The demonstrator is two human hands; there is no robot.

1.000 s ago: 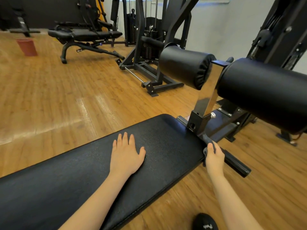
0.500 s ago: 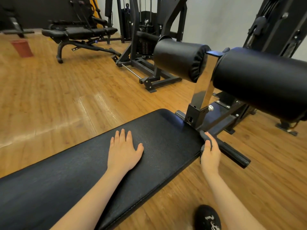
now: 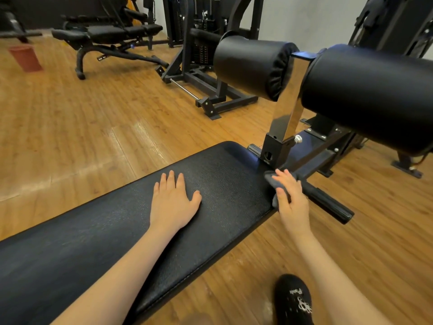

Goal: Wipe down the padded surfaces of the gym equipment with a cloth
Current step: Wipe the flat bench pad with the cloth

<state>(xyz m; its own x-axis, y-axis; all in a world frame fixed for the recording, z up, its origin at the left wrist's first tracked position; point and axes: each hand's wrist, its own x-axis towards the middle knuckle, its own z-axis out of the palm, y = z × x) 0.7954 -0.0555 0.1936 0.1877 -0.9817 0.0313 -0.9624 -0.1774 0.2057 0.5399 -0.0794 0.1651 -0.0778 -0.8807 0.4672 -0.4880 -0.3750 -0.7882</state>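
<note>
**Head view: cloth at the right corner of the bench pad**

Head camera looks down on two bare hands. The right hand [image 3: 291, 199] holds a dark grey cloth [image 3: 276, 184] against the far right corner of the black bench pad [image 3: 112, 233], fingers curled over it, thumb along the pad's edge. The left hand [image 3: 172, 202] lies flat on the pad, fingers straight and slightly spread, gripping nothing. Just right of the cloth a black handle bar [image 3: 328, 202] sticks out. Beyond stand two black roller pads [image 3: 250, 64]. A black shoe [image 3: 294, 301] rests on the wooden floor [image 3: 70, 127], near right.
</note>
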